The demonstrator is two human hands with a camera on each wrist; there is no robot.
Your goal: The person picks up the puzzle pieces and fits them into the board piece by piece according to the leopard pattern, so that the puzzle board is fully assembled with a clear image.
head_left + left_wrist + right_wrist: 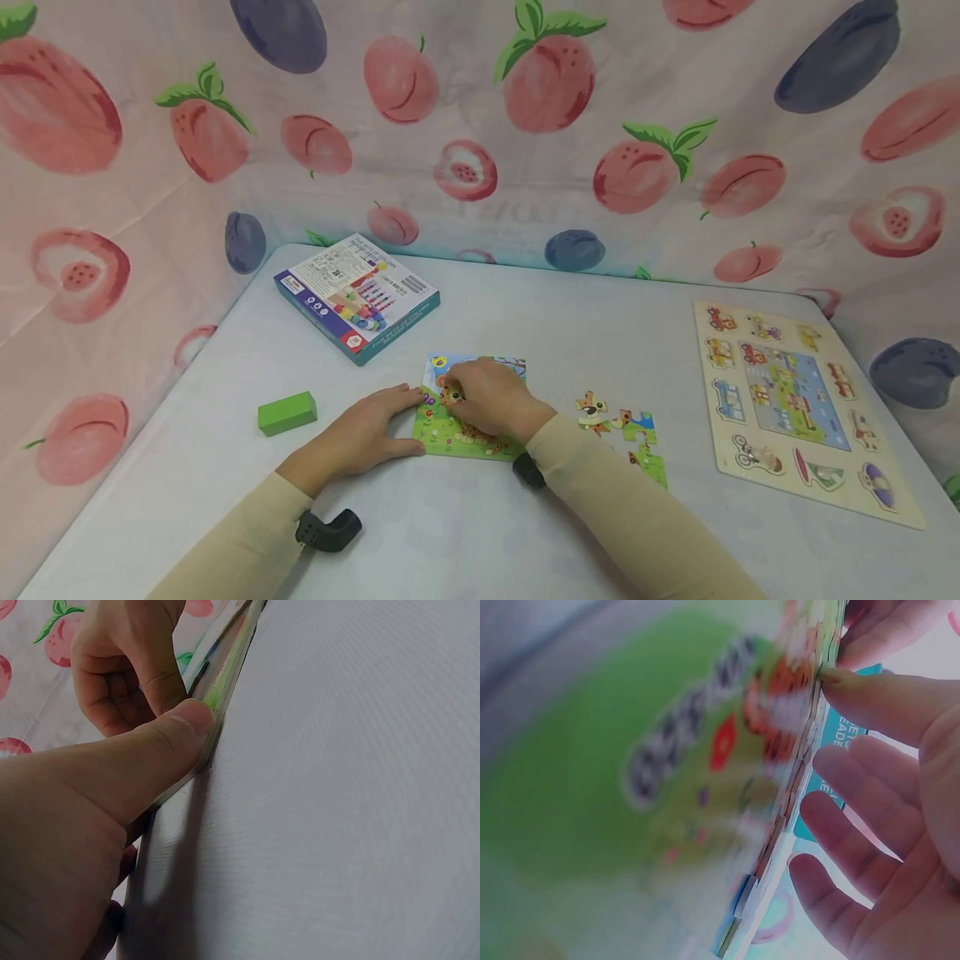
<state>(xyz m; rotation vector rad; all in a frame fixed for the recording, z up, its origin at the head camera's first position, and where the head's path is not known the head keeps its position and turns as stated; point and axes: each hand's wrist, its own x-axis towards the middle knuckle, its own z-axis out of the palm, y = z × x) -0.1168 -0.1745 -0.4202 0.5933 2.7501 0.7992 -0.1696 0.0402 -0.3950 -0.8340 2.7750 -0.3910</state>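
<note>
A square jigsaw puzzle (442, 439), with a cartoon animal on green grass, lies in front of me. My left hand (356, 431) rests along its left side, fingers stretched out to the edge and thumb at the near left corner; the left wrist view shows the thumb (191, 718) on the rim. Over the puzzle's upper middle, my right hand (491, 398) covers part of the picture. In the right wrist view its thumb (855, 694) presses the puzzle face, while the other fingers (840, 825) are loosely bent beside the surface.
Several loose puzzle pieces (637, 425) lie right of the puzzle, partly behind my right sleeve. A green block (288, 414) is at the left, with a boxed game (356, 296) behind it. On the right lies a wooden vehicle board (813, 492). Patterned cloth walls surround the table.
</note>
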